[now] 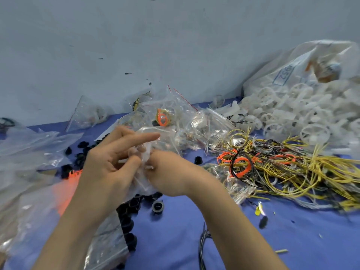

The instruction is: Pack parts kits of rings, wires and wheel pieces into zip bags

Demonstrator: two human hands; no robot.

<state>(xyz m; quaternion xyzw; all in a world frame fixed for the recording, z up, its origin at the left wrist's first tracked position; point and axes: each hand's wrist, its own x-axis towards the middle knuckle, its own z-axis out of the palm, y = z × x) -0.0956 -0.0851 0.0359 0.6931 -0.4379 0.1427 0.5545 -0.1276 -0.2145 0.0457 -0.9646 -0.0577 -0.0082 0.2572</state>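
Small clear plastic zip bag point(145, 185) sits between both hands above blue surface point(175, 242), long axis roughly up-down. Left hand point(109, 160) pinches its edge with thumb and fingers; right hand point(167, 172) fingers curl on it. Tangled yellow wires point(292, 168) lie nearer right hand.

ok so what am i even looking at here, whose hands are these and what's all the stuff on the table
There is no machine here: one camera worn on a person's head looks down at their two bare hands. The left hand and right hand both pinch a small clear zip bag between them. On the blue table lie black rings, a tangle of yellow, orange and black wires, and a heap of white wheel pieces by a big plastic sack. Behind the hands sit filled bags.
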